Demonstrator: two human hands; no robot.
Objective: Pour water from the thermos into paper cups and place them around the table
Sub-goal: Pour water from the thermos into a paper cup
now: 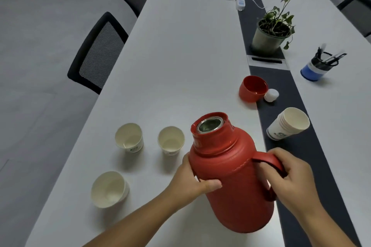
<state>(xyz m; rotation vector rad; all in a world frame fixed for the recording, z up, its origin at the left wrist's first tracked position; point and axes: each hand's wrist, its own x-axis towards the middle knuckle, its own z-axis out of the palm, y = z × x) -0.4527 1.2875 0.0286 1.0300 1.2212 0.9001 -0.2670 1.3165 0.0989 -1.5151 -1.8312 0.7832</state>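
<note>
The thermos (230, 172) stands near the front edge of the table (180, 46), its top off and mouth open. The right hand (291, 174) curls around the handle. The left hand (192, 180) holds the side, thumb pressed on the body. It looks big and likely heavy with water, hard and smooth, so two hands are best. Three cups (170, 140) sit just left of it, light and easy to tip. The lid (253, 88) and a cup stack (287, 124) lie behind. The left edge is close; the far table has room.
</note>
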